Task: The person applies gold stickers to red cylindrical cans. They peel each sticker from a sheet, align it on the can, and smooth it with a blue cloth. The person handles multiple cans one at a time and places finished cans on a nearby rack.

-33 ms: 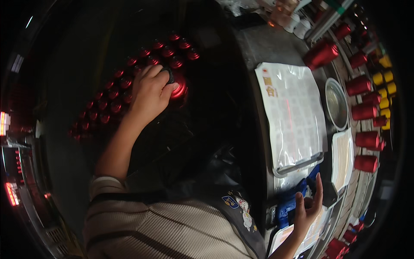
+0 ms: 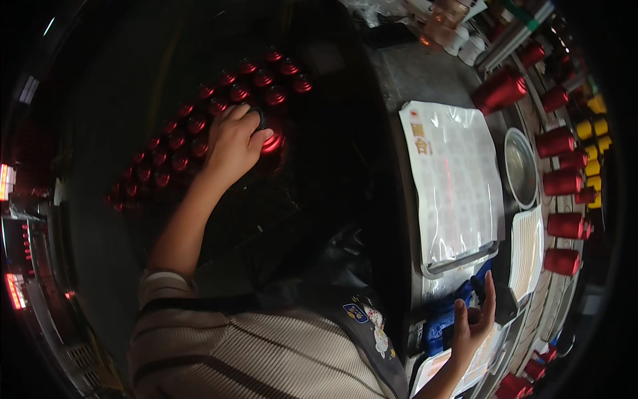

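Note:
My left hand [image 2: 232, 146] is closed around the dark top of a glossy red bottle [image 2: 271, 143], beside several rows of similar red bottles [image 2: 263, 77] standing on the dark floor. The held bottle looks upright; its base is lost in shadow. On the right, my right hand [image 2: 474, 326] holds nothing I can see, with thumb and index finger stretched up and apart. It is nearest to a crumpled blue cloth or bag [image 2: 442, 319] and a black block-like thing [image 2: 504, 300] at the bench.
A white plastic sheet with a printed grid [image 2: 458, 186] covers a metal tray [image 2: 458, 263] on the bench. Beside it are a metal bowl [image 2: 520, 166] and a stack of pale strips [image 2: 526, 253]. Red containers [image 2: 561, 181] and yellow ones [image 2: 593, 183] line the far right.
The view has shifted slightly, so the bench things and bottles appear a little farther right. Both hands keep nearly the same pose, the left still on the red bottle.

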A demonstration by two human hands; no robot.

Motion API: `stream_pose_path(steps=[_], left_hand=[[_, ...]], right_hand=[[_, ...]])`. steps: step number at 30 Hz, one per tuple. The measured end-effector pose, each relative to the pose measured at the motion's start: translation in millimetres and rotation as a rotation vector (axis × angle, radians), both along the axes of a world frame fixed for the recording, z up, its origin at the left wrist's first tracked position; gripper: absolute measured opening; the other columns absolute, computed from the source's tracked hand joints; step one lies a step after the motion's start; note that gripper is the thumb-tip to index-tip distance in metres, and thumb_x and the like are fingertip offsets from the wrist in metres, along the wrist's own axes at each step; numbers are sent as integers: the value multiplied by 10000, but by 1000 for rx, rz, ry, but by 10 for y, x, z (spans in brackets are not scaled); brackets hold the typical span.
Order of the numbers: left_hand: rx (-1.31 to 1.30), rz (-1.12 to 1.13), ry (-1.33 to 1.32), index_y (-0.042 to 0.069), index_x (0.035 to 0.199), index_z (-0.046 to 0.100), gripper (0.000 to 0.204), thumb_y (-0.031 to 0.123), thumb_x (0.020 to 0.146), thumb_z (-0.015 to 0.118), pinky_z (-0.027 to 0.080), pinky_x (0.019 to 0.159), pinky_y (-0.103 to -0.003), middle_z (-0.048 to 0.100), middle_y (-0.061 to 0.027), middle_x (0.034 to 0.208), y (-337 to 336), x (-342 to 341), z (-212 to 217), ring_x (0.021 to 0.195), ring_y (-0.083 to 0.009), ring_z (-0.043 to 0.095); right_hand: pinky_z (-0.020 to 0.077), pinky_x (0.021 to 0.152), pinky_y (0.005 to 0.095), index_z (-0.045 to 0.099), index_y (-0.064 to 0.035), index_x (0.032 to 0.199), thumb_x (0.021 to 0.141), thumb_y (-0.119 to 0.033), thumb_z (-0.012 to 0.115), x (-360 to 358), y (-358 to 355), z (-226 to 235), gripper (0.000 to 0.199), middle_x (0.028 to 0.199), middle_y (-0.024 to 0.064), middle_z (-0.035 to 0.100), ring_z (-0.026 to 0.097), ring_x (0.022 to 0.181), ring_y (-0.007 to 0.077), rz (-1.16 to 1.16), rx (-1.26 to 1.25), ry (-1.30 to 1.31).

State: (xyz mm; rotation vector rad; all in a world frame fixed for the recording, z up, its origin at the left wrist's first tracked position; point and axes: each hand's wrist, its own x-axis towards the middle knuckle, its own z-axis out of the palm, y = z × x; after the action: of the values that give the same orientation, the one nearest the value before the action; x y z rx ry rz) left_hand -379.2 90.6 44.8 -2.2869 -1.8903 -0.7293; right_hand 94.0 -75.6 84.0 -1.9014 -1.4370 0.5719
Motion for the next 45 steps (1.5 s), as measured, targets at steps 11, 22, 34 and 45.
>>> stream_pose_path(steps=[11,22,34,45], left_hand=[[-165,327,-135,24,790,617,236,194,773,781,512,738,-457,635,-161,849,178,-554,-1955,854,-364,624],[-306,889,24,78,872,660,235,281,799,754,525,697,-483,676,-141,920,-1384,-2018,-1858,850,-371,664],[-290,1360,156,92,998,697,294,344,848,712,544,778,-482,681,-157,1029,-2043,-4137,-2047,940,-366,671],[-303,1366,137,174,1143,698,345,421,920,605,557,815,-462,671,-114,1197,-1904,-4353,-2332,1022,-308,679]], right_hand=[[230,442,154,487,-37,1452,914,-153,713,278,202,445,595,1455,92,557,362,482,-25,33,-144,-120],[192,467,163,433,-11,1487,958,-71,628,23,969,564,568,1416,87,574,316,534,-41,311,-170,-15],[481,682,221,517,-70,1447,932,-34,601,-406,1407,493,523,1217,153,665,635,1002,161,383,-170,-244],[445,1052,413,506,-45,1438,941,-271,685,46,1032,327,574,1442,161,527,509,1312,283,192,-300,-86]])
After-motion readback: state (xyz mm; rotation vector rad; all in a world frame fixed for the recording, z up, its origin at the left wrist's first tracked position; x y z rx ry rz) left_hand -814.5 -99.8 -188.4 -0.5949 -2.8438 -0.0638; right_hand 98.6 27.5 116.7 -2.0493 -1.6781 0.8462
